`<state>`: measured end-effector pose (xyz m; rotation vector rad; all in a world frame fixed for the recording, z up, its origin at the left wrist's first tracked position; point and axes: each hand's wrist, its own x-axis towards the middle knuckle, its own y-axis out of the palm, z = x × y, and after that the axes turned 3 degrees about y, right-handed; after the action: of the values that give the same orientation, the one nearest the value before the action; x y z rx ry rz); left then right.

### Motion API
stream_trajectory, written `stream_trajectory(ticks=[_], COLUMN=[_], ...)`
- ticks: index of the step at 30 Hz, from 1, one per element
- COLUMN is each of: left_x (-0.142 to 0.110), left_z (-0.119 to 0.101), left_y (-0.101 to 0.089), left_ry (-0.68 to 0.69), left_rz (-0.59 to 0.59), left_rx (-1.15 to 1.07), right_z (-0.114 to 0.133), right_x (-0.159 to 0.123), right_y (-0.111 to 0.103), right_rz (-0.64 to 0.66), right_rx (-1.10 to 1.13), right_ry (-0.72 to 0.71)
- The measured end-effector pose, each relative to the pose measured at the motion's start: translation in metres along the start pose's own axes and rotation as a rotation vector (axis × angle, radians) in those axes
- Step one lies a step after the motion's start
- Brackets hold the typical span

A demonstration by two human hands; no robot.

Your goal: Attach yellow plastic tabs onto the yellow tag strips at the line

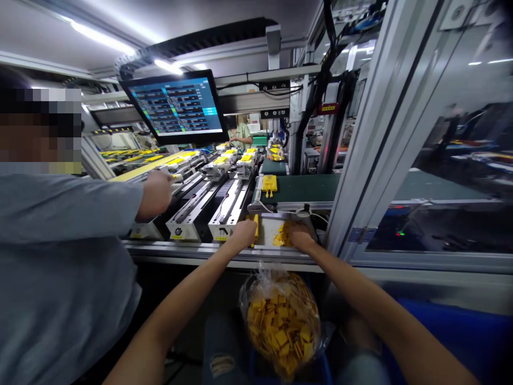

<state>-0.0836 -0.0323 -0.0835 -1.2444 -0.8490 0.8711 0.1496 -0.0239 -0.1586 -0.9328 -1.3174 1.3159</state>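
My left hand is closed round a yellow plastic part, held upright over the left end of a white tray. At the tray's right side, my right hand reaches to a small heap of yellow plastic pieces. Its fingers are partly hidden, so I cannot tell whether they grip a piece. Just behind the tray, a yellow part with two prongs lies on the green conveyor belt. Below the bench edge, a clear plastic bag is full of square yellow pieces.
A co-worker's arm stretches in from the left over the linear rails, which carry fixtures with yellow parts. A monitor hangs above. A metal frame post stands at right. Another person is at the far end.
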Motion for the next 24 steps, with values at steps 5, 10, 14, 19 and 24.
stream_trajectory(ticks=[5, 10, 14, 19, 24], left_x=[0.029, 0.098, 0.135, 0.122, 0.086], left_z=[-0.019, -0.019, -0.034, -0.079, -0.098], left_y=[-0.059, -0.086, -0.085, -0.078, -0.065], left_ry=[0.045, 0.021, 0.002, 0.214, 0.651], left_rz=[-0.406, -0.377, -0.257, -0.244, -0.393], left_rx=[-0.145, -0.073, -0.070, -0.067, -0.159], right_z=[0.004, 0.012, 0.012, 0.002, -0.021], right_x=[-0.011, -0.061, -0.120, -0.177, -0.201], right_y=[-0.005, -0.004, 0.006, 0.009, -0.003], right_rz=[-0.110, -0.213, -0.315, -0.324, -0.296], right_rx=[0.013, 0.082, 0.519, 0.926, 1.071], right_ry=[0.008, -0.007, 0.009, 0.239, 0.341])
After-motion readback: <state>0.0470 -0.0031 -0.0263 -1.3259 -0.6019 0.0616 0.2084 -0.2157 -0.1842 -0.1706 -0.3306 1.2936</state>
